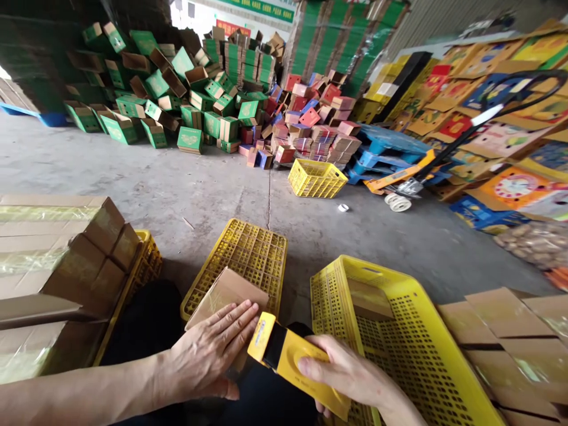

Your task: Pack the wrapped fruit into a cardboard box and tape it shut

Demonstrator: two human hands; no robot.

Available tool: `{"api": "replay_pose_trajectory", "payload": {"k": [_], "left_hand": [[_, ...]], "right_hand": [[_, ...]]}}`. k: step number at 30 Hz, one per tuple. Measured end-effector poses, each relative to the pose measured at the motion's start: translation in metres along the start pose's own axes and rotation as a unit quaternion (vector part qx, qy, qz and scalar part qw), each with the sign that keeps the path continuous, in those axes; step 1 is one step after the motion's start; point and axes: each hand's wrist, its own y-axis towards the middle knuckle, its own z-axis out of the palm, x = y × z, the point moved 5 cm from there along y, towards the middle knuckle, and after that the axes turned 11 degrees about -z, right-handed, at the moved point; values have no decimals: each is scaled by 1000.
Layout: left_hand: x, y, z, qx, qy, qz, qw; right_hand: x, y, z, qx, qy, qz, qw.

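- A stack of taped brown cartons [53, 260] sat at the far left, resting on a yellow crate [144, 266] that kept it off the floor.
- The left hand [208, 355] lay open and flat, fingers spread, pressing on a small cardboard box [224, 293] that leaned against an upturned yellow crate lying flat [248, 251], apparently to steady it.
- The right hand [350, 376] was closed around a yellow tape dispenser [288, 358], its nose just beside the left fingertips at the box.
- A tilted yellow basket [399, 331] stood right of it, with flattened cartons [515, 337] beyond.
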Motion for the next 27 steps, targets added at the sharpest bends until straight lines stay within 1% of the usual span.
{"api": "replay_pose_trajectory", "payload": {"k": [4,7,12,15,18,24,27], "left_hand": [[2,2,-3,8,-10,5,1000],[2,2,-6,16,-12,3,1000],[-3,5,-10,29,-4,-6,1000],[-7,9,-7,34,-15,6,999],[-7,12,-4,27,-15,17,999],[-4,13,-3,29,0,28,999],[-5,15,-3,26,-4,43,999]], "right_hand": [[-17,-6,-7,-14,21,3,1000],[-26,-6,-8,-9,29,11,999],[-27,-1,-9,-35,17,7,999],[-25,2,-6,-32,25,5,999],[-24,2,-4,-25,43,7,999],[-32,-14,-7,3,56,8,998],[-41,-20,-10,-20,57,8,998]]}}
